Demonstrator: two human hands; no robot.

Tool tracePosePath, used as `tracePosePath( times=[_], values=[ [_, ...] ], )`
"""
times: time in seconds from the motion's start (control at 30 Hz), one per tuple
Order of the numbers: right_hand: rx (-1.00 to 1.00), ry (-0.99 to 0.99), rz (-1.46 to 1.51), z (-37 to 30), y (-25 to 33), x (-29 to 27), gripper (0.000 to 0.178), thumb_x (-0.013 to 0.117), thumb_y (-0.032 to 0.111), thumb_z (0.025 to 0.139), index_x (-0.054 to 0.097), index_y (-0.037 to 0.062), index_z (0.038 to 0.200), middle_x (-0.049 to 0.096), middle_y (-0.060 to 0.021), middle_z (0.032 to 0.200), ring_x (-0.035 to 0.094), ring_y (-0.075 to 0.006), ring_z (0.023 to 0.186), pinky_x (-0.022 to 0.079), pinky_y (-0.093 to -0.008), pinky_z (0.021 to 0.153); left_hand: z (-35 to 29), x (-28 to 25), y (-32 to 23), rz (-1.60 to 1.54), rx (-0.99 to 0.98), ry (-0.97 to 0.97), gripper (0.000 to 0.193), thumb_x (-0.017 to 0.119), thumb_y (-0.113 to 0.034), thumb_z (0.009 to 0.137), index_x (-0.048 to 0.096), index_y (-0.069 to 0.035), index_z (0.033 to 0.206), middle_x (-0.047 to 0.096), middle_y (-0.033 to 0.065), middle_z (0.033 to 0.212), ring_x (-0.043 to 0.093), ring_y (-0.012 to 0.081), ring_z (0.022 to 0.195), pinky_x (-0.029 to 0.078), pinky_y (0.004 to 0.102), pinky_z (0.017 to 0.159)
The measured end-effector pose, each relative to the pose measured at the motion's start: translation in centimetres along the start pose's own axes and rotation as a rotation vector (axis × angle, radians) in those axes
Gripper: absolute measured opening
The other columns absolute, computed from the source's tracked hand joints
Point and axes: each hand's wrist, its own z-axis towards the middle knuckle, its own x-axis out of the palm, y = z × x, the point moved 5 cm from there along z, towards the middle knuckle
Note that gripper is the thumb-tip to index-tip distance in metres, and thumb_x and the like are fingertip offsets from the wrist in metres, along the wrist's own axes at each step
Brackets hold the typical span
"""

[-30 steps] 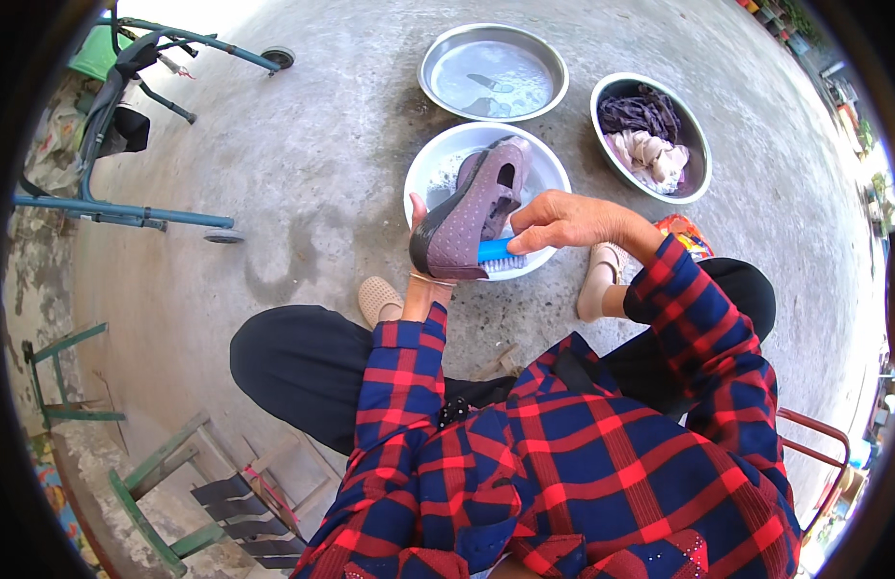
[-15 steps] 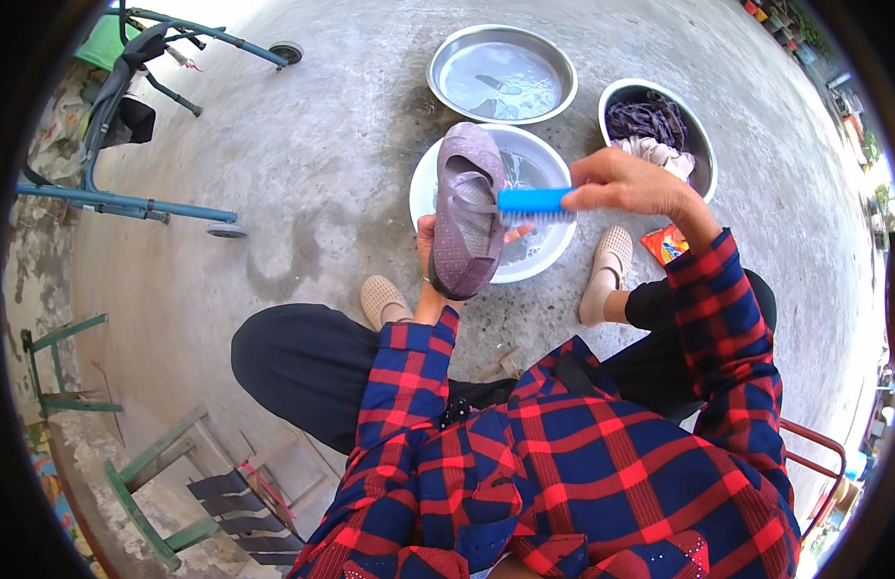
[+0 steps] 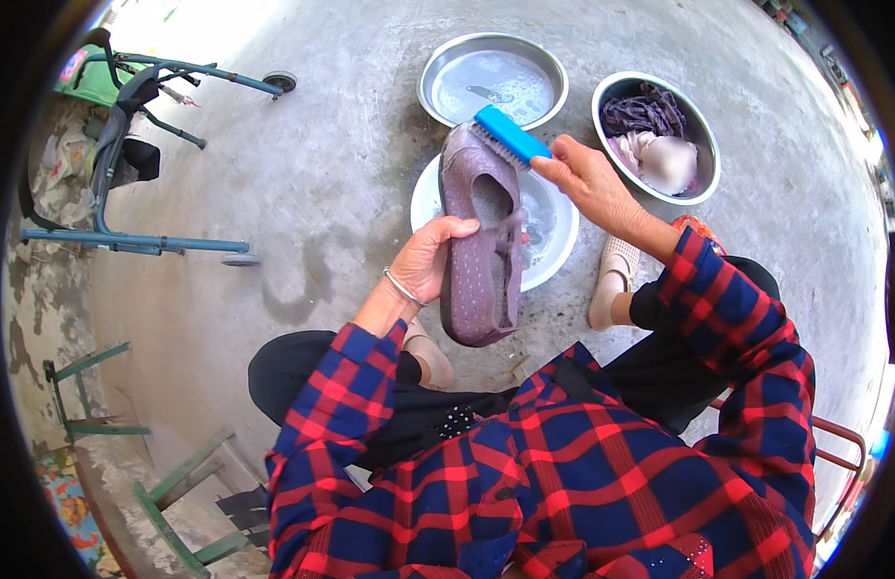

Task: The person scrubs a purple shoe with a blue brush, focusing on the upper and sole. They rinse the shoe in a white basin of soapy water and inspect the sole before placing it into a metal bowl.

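A purple-grey shoe (image 3: pixel 464 280) with a strap is gripped from its left side by my left hand (image 3: pixel 427 259), thumb on its upper edge. The toe points away from me, over a white basin (image 3: pixel 558 246) holding water. Between the fingers of my right hand (image 3: pixel 592 183) is a blue scrub brush (image 3: pixel 510 132). Its pale bristles rest against the right side of the toe. The shoe hides the left part of the white basin.
Behind stands a metal basin (image 3: pixel 444 114) of cloudy water. At right another metal basin (image 3: pixel 711 181) holds dark and pale cloth. A blue-framed walker (image 3: pixel 167 243) stands at left, with a green wooden chair frame (image 3: pixel 167 526) nearer. A red packet (image 3: pixel 699 232) lies beside my right foot.
The brush has moved from the shoe's strap area up and left to the toe, and is now tilted. My left hand has turned the shoe and shifted its grip to the left side.
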Motion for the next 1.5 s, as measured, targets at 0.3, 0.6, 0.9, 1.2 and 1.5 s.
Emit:
tracePosePath(
  times=[0.3, 0.6, 0.9, 1.2, 1.5],
  values=[
    [0.044, 0.078, -0.073, -2.4, 0.0, 5.1, 0.042, 0.054, 0.039, 0.096, 0.048, -0.003, 0.096, 0.061, -0.0261, 0.069, 0.063, -0.0452, 0.068, 0.048, -0.0526, 0.061, 1.1, -2.3, 0.6, -0.042, 0.004, -0.156, 0.065, 0.059, -0.008, 0.077, 0.039, 0.004, 0.138, 0.054, 0.0257, 0.13, 0.057, 0.0425, 0.118, 0.047, 0.0563, 0.101],
    [0.027, 0.102, -0.287, -0.1, -2.0, 5.5, 0.044, 0.054, 0.041, 0.096, 0.047, -0.0031, 0.097, 0.062, -0.0245, 0.064, 0.063, -0.0443, 0.063, 0.049, -0.0522, 0.055, 1.6, -2.4, 0.9, -0.145, -0.053, -0.118, 0.065, 0.054, -0.006, 0.078, 0.037, 0.004, 0.14, 0.05, 0.0255, 0.134, 0.054, 0.0456, 0.121, 0.053, 0.0542, 0.093],
    [0.031, 0.028, -0.405, 1.4, -2.6, 3.9, 0.042, 0.055, 0.039, 0.095, 0.05, -0.0025, 0.097, 0.064, -0.0213, 0.066, 0.064, -0.0426, 0.062, 0.05, -0.0508, 0.055, 1.4, -1.4, 1.0, -0.145, -0.077, -0.076, 0.068, 0.053, -0.003, 0.073, 0.037, 0.005, 0.139, 0.051, 0.0246, 0.133, 0.054, 0.0466, 0.12, 0.053, 0.0571, 0.092],
    [-0.178, 0.111, -0.391, 0.3, 0.6, 4.5, 0.04, 0.058, 0.038, 0.094, 0.046, -0.0006, 0.093, 0.059, -0.0208, 0.058, 0.062, -0.0407, 0.057, 0.048, -0.0477, 0.051, 1.0, -3.2, 0.7, 0.137, 0.025, -0.291, 0.061, 0.052, 0.001, 0.074, 0.043, 0.001, 0.134, 0.06, 0.0196, 0.12, 0.063, 0.0355, 0.109, 0.052, 0.0432, 0.096],
    [-0.185, 0.134, -0.377, -1.0, 1.1, 4.9, 0.042, 0.059, 0.04, 0.093, 0.046, -0.0004, 0.096, 0.06, -0.0196, 0.059, 0.062, -0.0406, 0.055, 0.047, -0.0492, 0.049, 1.0, -3.1, 0.4, 0.063, 0.013, -0.191, 0.068, 0.054, -0.001, 0.074, 0.037, 0.002, 0.14, 0.055, 0.0197, 0.128, 0.058, 0.0406, 0.117, 0.052, 0.0452, 0.096]
  ],
)
